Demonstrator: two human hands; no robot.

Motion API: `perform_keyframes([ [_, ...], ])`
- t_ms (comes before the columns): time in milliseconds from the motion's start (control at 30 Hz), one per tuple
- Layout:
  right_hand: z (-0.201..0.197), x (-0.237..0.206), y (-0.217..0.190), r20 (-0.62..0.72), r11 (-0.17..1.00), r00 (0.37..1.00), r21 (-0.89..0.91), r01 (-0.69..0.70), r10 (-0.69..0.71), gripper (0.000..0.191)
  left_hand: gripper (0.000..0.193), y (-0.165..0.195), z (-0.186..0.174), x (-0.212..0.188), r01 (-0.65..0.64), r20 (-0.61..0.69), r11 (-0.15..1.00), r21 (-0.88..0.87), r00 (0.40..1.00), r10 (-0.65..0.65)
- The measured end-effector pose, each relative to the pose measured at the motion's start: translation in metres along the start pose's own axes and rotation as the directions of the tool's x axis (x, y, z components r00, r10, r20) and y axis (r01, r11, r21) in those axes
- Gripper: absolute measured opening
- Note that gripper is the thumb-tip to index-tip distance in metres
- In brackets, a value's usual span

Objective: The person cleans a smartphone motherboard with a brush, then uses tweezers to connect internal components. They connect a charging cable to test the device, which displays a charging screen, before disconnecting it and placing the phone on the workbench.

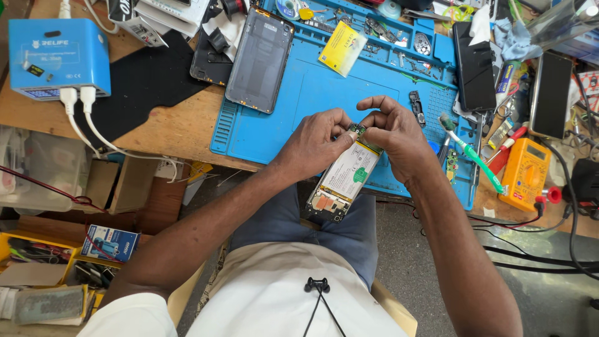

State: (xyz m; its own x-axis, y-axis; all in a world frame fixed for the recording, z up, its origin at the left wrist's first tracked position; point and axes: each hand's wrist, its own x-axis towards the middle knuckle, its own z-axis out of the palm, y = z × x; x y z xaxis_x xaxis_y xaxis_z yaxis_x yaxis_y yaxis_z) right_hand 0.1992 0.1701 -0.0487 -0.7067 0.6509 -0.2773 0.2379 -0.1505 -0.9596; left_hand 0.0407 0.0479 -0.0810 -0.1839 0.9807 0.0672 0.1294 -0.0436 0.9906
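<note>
An opened phone [344, 178] with its white battery and bare circuit parts showing is held over the front edge of the blue work mat [287, 125]. My left hand [315, 142] grips its upper left side. My right hand [394, 134] pinches the top end, where a small green circuit board [357, 130] sits between the fingertips of both hands. The phone's lower end hangs past the bench edge above my lap.
A grey phone back cover [259, 59] and a yellow card [342, 48] lie on the mat. A green-handled tool [475, 159], an orange multimeter [524, 175] and two dark phones [474, 65] sit at the right. A blue power box [56, 56] stands far left.
</note>
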Motion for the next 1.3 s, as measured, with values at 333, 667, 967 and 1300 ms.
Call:
perform_keyframes([
  [333, -0.033, -0.058, 0.016, -0.347, 0.886, 0.826, -0.305, 0.348, -0.444, 0.034, 0.016, -0.018, 0.004, 0.009, 0.031, -0.001, 0.918, -0.394, 0.999, -0.034],
  [667, -0.118, -0.113, 0.012, -0.393, 0.399, 0.763, -0.896, -0.193, -0.513, 0.025, 0.027, 0.037, -0.028, 0.094, -0.171, 0.447, 0.843, 0.51, 0.89, -0.09],
  [967, -0.15, -0.1, 0.023, -0.259, 0.316, 0.738, -0.946, -0.064, -0.624, 0.028, 0.023, 0.005, -0.014, 0.083, -0.23, 0.341, 0.769, 0.596, 0.94, 0.017],
  [1300, -0.157, -0.12, 0.018, -0.434, 0.482, 0.819, -0.846, -0.228, -0.375, 0.023, 0.081, 0.023, -0.016, 0.036, -0.46, 0.441, 0.601, 0.654, 0.877, 0.191],
])
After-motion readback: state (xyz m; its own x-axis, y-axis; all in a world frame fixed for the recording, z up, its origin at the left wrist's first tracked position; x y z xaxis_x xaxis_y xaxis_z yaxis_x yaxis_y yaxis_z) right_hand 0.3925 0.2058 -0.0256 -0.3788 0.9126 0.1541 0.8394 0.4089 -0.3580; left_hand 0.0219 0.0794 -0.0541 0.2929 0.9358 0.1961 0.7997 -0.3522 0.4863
